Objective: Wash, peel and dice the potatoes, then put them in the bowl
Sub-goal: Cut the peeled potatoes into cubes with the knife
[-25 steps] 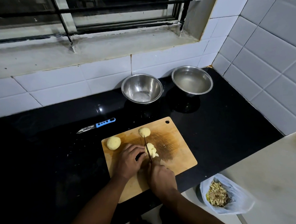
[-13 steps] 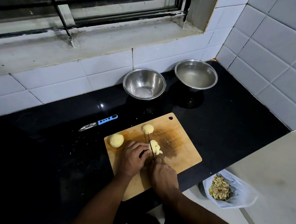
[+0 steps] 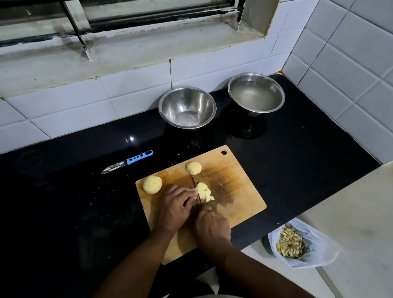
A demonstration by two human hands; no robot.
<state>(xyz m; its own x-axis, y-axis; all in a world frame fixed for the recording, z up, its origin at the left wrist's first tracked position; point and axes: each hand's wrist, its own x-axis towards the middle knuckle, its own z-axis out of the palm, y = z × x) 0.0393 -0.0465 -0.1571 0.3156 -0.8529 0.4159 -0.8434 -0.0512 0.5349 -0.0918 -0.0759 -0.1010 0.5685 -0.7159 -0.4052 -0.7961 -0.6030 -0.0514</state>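
Farthest to the left of the fingers, well apart on the black counter (image 3: pixel 305 166), lay a blue-handled peeler (image 3: pixel 129 161), its blade pointing left. Nearer, on the wooden cutting board (image 3: pixel 238 192), a whole peeled potato (image 3: pixel 152 185) sat just beyond and to the left of the left hand (image 3: pixel 174 207). That hand's fingers (image 3: pixel 188 191) were curled, their tips pressed against the left side of the partly cut potato (image 3: pixel 203 191), which lay on the board with slices leaning off toward the right. Right beside those fingertips the knife (image 3: pixel 196 190) stood on edge, blade running away from the person, its tip reaching to a second peeled potato (image 3: pixel 193 167) that rested just beyond the fingers. The right hand (image 3: pixel 212 227) gripped the knife's handle, fingers wrapped closed round it, directly behind the cut potato. Far beyond the fingers, against the tiled wall, stood a steel bowl (image 3: pixel 186 97), apparently without potato in it, and to its right a second steel bowl (image 3: pixel 255 79) holding what looked like water. To the right of the hands and below the counter edge, a plastic bag (image 3: pixel 319 249) held peelings (image 3: pixel 290 243)
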